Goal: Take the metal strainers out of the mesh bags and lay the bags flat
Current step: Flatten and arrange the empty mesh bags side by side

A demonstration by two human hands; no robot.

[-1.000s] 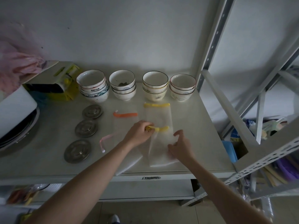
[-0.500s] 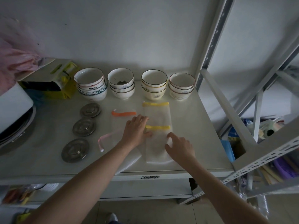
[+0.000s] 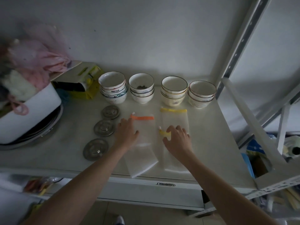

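Observation:
Three round metal strainers (image 3: 103, 127) lie in a column on the left of the shelf top (image 3: 209, 137), out of the bags. Several white mesh bags lie flat in the middle: one with an orange edge (image 3: 142, 118), one with a yellow edge (image 3: 173, 110) further back, and a nearer yellow-edged bag (image 3: 174, 164). A lower left bag (image 3: 141, 163) pokes over the front edge. My left hand (image 3: 127, 133) rests palm down, fingers spread, on the left side of the orange-edged bag. With its fingers apart, my right hand (image 3: 177, 140) lies flat on the nearer yellow-edged bag.
Four stacks of bowls (image 3: 173, 90) line the back. A white pot (image 3: 30, 111) with pink plastic bags (image 3: 40, 62) and a yellow box (image 3: 87, 83) stand at the left. A slanted metal rack upright (image 3: 240, 46) and cluttered lower shelves (image 3: 259, 159) are at the right.
My left hand let go of the yellow edge and slid left onto the orange-edged bag. My right hand moved forward onto the yellow edge.

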